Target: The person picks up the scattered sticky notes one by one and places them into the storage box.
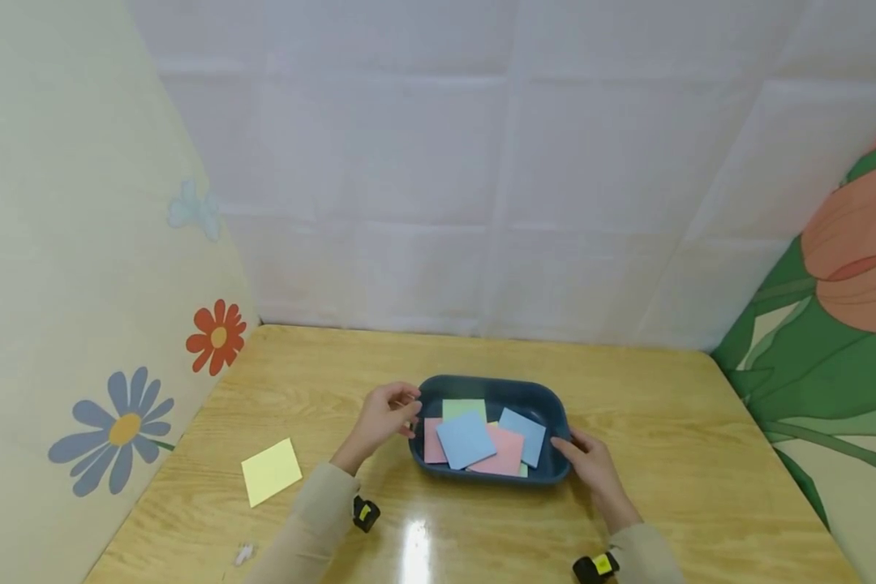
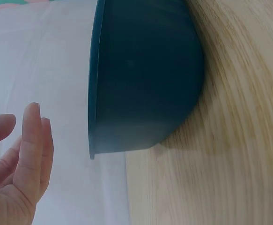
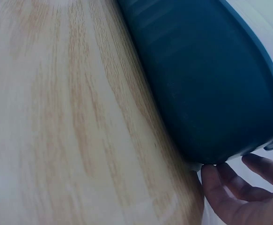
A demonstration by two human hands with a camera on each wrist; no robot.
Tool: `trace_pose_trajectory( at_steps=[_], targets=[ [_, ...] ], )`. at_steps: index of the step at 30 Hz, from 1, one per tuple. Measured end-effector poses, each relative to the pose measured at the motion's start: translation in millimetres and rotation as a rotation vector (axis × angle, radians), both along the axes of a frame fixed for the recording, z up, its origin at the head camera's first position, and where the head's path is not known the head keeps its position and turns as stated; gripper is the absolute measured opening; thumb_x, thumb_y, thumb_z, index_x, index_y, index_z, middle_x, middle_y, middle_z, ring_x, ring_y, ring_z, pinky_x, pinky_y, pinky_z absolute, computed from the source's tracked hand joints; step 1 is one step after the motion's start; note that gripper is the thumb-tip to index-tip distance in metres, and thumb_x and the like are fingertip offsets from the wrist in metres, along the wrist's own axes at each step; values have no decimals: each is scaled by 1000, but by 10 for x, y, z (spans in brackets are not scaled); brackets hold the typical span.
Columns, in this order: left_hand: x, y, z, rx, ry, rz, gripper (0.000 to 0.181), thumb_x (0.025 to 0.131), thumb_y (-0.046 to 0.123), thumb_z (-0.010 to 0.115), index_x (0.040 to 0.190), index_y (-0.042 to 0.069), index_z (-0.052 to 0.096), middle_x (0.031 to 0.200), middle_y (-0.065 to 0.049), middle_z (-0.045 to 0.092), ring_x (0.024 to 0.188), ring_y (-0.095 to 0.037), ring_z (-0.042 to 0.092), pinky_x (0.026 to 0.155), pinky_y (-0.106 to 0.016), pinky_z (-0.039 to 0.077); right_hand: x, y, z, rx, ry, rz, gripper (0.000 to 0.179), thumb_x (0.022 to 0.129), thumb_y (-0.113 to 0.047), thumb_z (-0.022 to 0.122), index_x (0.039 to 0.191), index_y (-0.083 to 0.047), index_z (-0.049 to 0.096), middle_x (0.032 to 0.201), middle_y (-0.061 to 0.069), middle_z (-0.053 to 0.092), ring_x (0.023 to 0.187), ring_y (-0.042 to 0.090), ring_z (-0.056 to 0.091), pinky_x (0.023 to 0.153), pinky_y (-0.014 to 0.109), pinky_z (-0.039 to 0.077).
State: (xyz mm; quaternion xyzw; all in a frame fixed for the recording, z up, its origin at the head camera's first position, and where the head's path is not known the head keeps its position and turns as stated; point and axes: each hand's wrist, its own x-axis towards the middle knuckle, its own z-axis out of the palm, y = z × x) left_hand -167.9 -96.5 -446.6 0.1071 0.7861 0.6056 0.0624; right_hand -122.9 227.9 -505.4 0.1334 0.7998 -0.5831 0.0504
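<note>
A dark blue plastic basin [image 1: 482, 478] stands on the table with several square paper notes in it. A light blue note [image 1: 465, 440] lies over a pink note [image 1: 502, 451]; another blue note [image 1: 523, 436] and a green note [image 1: 463, 407] lie beside them. My left hand [image 1: 384, 422] is at the basin's left end, its fingers loosely bent; the left wrist view shows them apart from the wall. At the right end my right hand [image 1: 591, 466] holds the basin, thumb at the rim and bent fingers [image 3: 215, 185] against the outer wall.
A yellow paper note [image 1: 272, 472] lies on the wooden table [image 1: 321, 365] to the left. Nearer the front is a small whitish object [image 1: 243, 555], too small to make out. A pale cloth [image 1: 409, 203] hangs behind, with flower-patterned cloths at both sides.
</note>
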Motion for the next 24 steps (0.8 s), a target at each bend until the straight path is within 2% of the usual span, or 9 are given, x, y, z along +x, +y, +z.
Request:
trace_pose_trajectory(
  at_steps=[4,7,9,12,15,19,24],
  targets=[
    [32,-64,19,-1,9,41,22,87,1,58,106,-9,58,83,-16,58,69,-32,60,50,-35,54,0,-1,-9,5,-3,3,54,92,-23,54,134,7,39,131,27,42,115,33,43,96,46,39],
    [81,-117,86,7,11,71,20,85,-1,59,104,-10,59,80,-13,58,66,-25,59,50,-37,54,-4,0,-12,8,3,11,55,92,-24,54,134,7,38,131,27,42,115,34,43,96,46,39],
    [122,-153,148,5,11,81,19,85,-2,59,103,-10,59,80,-12,57,66,-25,59,51,-37,54,-6,4,-15,7,4,11,55,92,-24,54,134,7,38,131,27,42,115,34,43,96,46,39],
    [180,-200,230,-3,13,85,18,85,-4,57,102,-11,58,80,-14,57,70,-34,59,53,-39,55,-1,9,-15,6,4,8,54,92,-24,54,133,7,39,130,27,43,114,33,44,95,44,40],
    [206,-246,268,1,6,94,17,85,-4,57,101,-11,58,81,-17,57,73,-39,59,54,-41,55,5,14,-10,4,8,5,52,92,-22,54,133,6,41,129,26,45,112,31,45,93,41,41],
    [220,-297,281,12,-5,113,17,85,-5,57,100,-11,57,80,-17,56,70,-35,59,58,-48,54,9,14,1,0,6,10,52,92,-23,54,133,6,41,129,25,45,113,31,45,93,41,41],
    [230,-357,265,-18,-6,129,18,85,-4,57,101,-11,58,80,-14,56,70,-32,60,56,-44,55,3,15,0,-6,-2,7,53,91,-23,55,133,6,40,130,26,44,114,32,44,95,43,39]
  ],
)
